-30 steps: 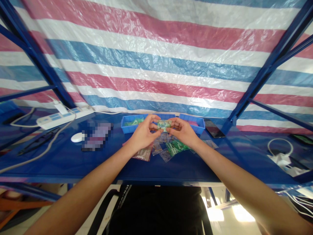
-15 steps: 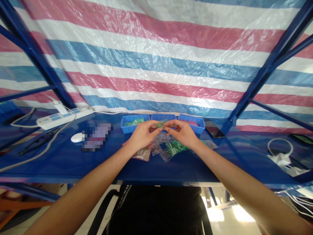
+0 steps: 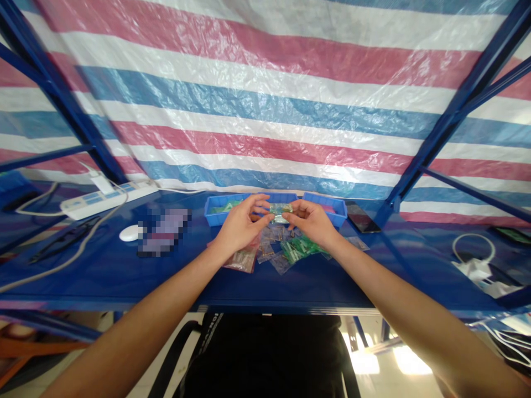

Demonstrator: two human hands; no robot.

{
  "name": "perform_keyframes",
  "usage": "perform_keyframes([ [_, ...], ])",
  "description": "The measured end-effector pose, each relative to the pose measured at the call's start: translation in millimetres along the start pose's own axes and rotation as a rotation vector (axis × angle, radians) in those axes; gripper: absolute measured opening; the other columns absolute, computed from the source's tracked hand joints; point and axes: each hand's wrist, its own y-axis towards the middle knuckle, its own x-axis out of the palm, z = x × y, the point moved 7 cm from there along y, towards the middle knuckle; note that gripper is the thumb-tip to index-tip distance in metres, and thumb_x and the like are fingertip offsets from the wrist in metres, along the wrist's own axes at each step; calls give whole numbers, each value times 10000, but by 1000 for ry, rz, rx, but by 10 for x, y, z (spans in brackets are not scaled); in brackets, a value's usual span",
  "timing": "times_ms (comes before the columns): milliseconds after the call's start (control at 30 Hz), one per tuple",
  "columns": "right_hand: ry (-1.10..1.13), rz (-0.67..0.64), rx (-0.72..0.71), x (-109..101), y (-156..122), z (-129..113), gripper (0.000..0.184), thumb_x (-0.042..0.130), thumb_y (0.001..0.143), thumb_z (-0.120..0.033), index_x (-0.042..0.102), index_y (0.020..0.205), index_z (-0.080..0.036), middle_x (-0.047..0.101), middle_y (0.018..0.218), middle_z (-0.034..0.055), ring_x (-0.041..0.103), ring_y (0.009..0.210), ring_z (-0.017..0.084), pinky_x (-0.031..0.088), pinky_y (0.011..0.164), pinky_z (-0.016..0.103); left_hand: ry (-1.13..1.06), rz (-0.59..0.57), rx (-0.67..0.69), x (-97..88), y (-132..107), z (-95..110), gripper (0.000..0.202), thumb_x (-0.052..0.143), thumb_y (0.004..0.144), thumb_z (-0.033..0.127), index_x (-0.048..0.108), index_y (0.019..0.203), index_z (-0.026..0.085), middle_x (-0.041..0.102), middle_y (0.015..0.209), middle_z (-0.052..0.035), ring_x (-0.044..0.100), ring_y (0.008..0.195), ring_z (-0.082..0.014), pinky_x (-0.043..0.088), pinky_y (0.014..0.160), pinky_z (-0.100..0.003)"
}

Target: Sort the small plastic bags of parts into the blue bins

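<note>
My left hand (image 3: 241,225) and my right hand (image 3: 310,221) are raised just above the blue table (image 3: 124,271), fingers pinched on the two ends of a small clear bag with green parts (image 3: 280,209). Beneath the hands lies a heap of small clear bags (image 3: 277,253), some with green parts, some with brownish ones. Behind the hands stand three blue bins: the left bin (image 3: 224,208) with green bits inside, the middle bin (image 3: 282,197) and the right bin (image 3: 332,208).
A white power strip (image 3: 108,199) with cables lies at the back left, a white mouse (image 3: 130,232) and black tweezers (image 3: 62,240) nearer. A dark phone (image 3: 362,217) lies right of the bins, a white cable and charger (image 3: 477,266) far right. Blue rack posts flank the table.
Both hands turned the small bag between their fingers; it went from flat to edge-on and is now held flat again, slightly higher.
</note>
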Motion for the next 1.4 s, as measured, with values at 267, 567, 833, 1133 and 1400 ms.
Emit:
perform_keyframes([
  [267, 24, -43, 0, 66, -50, -136, 371, 844, 834, -544, 744, 1036, -250, 779, 1015, 35, 740, 910, 222, 651, 867, 395, 51, -141, 29, 122, -50, 143, 388, 778, 914, 477, 776, 1215, 232, 764, 1222, -99, 764, 1029, -269, 641, 887, -413],
  [567, -19, 46, -29, -12, -27, -135, 398, 844, 823, -574, 719, 998, -239, 726, 883, 23, 702, 815, 204, 617, 645, 322, -132, -13, -74, 22, -6, -54, 459, 772, 923, 437, 670, 1283, 173, 801, 1061, -95, 783, 953, -255, 624, 890, -387],
  [833, 24, -91, 7, 123, -39, -55, 434, 880, 789, -542, 682, 1033, -243, 758, 945, 15, 697, 765, 185, 604, 661, 323, -188, -118, -81, 101, -23, 15, 615, 772, 935, 422, 580, 1474, 198, 777, 1013, -67, 761, 920, -222, 610, 871, -362],
  [1133, -2, 100, 18, -83, 7, 19, 451, 905, 746, -551, 616, 921, -252, 662, 788, -31, 615, 654, 158, 581, 570, 302, 66, -98, 107, 87, -36, 187, 331, 734, 961, 438, 778, 1206, 220, 724, 1274, -124, 737, 1087, -262, 636, 921, -407],
  [1400, 52, -52, 17, 113, -50, -118, 399, 793, 863, -606, 741, 1013, -240, 772, 998, 48, 738, 927, 230, 653, 774, 368, 130, -117, 62, 82, -34, 136, 316, 691, 979, 412, 795, 1214, 227, 780, 1198, -106, 754, 1047, -274, 629, 924, -426],
])
